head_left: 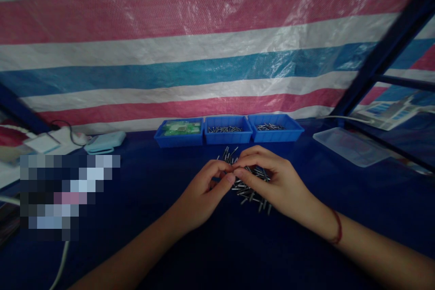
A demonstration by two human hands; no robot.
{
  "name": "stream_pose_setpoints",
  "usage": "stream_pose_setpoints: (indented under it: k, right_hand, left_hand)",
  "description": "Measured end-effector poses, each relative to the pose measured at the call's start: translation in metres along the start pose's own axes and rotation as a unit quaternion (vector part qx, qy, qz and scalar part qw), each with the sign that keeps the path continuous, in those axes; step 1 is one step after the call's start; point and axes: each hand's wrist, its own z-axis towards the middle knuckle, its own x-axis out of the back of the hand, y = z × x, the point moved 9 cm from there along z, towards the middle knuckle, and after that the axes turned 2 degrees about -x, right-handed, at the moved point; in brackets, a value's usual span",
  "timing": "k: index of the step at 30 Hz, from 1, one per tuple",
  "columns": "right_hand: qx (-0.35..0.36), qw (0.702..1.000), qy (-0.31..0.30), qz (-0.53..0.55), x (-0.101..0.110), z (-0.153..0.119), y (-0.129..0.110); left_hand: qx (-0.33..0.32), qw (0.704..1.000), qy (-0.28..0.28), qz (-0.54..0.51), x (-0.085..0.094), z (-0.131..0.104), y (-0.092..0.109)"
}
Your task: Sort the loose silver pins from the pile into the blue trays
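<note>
A loose pile of small, slim metal pins (252,191) lies on the dark blue tabletop. My left hand (212,186) is closed in a pinch at the pile's left edge. Over the pile, my right hand (272,172) is closed too, thumb and fingers pressed together. The fingertips of both hands meet above the pins. Whatever they pinch is too small and hidden to make out. Part of the pile is covered by my right hand, and a few pins show just beyond the fingers.
Behind the pile stand three blue bins: a left bin (179,141) with green-and-white packets, a middle bin (228,137) and a right bin (277,135) with metal pins. A clear plastic lid (351,146) lies at right, a light blue case (105,142) at left.
</note>
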Motion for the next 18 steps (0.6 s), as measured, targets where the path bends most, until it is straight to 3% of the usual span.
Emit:
stream_pose_setpoints:
  k: [8, 18]
  right_hand:
    - [0.005, 1.000, -0.002, -0.021, 0.001, -0.001, 0.002]
    - [-0.028, 0.999, -0.025, -0.001, -0.011, -0.005, 0.009]
  left_hand:
    - [0.014, 0.999, 0.029, -0.006, 0.006, -0.002, -0.003]
    - [-0.130, 0.974, 0.135, 0.125, 0.023, -0.009, 0.031]
